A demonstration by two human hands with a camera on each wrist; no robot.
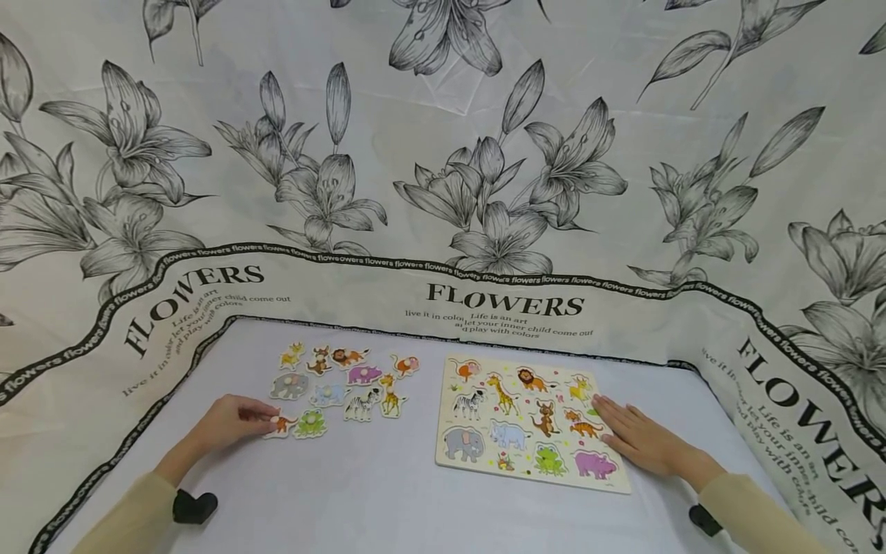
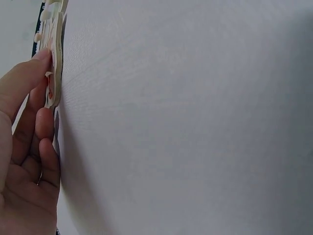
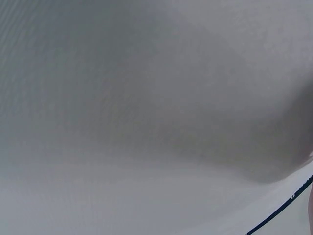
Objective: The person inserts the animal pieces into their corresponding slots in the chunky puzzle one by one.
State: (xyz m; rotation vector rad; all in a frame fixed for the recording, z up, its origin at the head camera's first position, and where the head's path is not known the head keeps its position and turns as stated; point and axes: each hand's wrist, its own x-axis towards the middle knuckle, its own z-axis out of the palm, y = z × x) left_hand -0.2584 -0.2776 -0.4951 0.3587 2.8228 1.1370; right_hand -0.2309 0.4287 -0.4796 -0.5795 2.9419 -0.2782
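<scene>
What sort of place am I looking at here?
Probably a small curtained-off activity corner, though the wider room is hidden: flower-printed fabric hangs around a white tabletop, where an animal puzzle board and loose animal pieces lie.

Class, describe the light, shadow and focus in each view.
Head: soft, even light, puzzle board legible; left wrist: left hand fairly clear, a shadow beside it on the white surface; right wrist: blurry grey shading, a dark line sharper at lower right.

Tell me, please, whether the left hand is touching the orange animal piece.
Touching: the left wrist view shows the left hand with its thumb against the orange animal piece.
</scene>
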